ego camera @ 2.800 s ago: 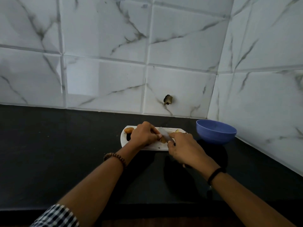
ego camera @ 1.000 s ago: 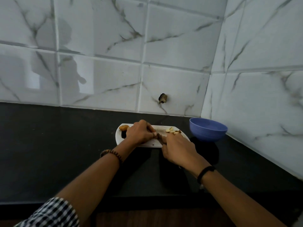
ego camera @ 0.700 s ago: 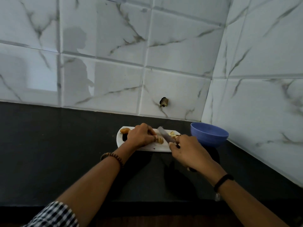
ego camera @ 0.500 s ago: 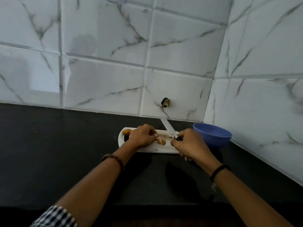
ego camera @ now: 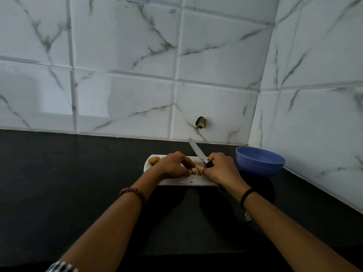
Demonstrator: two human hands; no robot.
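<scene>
A white cutting board [ego camera: 182, 181] lies on the black counter near the back wall. My left hand [ego camera: 172, 166] rests on the board with curled fingers over small tan food pieces [ego camera: 197, 170]; how it holds them is hidden. My right hand [ego camera: 221, 169] grips a knife [ego camera: 197, 152] by its dark handle, the blade lifted and pointing up and away toward the wall. An orange-brown piece of food [ego camera: 154, 160] lies at the board's far left end.
A blue bowl [ego camera: 259, 161] stands just right of the board, close to the corner of the marble-tiled walls. A small dark hole [ego camera: 200, 122] marks the back wall tile. The black counter [ego camera: 68, 183] stretches to the left and toward me.
The knife blade has lifted off the board and now points up toward the wall. My right hand has drawn closer to my left over the cut pieces.
</scene>
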